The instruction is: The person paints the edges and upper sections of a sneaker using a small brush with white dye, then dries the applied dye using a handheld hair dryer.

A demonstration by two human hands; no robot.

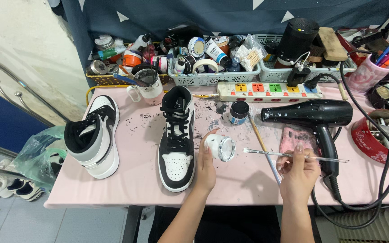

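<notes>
My left hand grips a small white jar, tilted so its clear round end faces the camera. My right hand pinches a thin clear-handled paintbrush, its tip pointing left toward the jar. A black-and-white high-top sneaker lies flat just left of my left hand, toe toward me. A second matching sneaker stands on its side further left. A small open black paint pot sits beyond the jar.
A black paint-spattered hair dryer lies right of centre, its cable looping off the pink table edge. A power strip, baskets of paints and tools, a white mug, a pink brush cup and a red tin line the back and right.
</notes>
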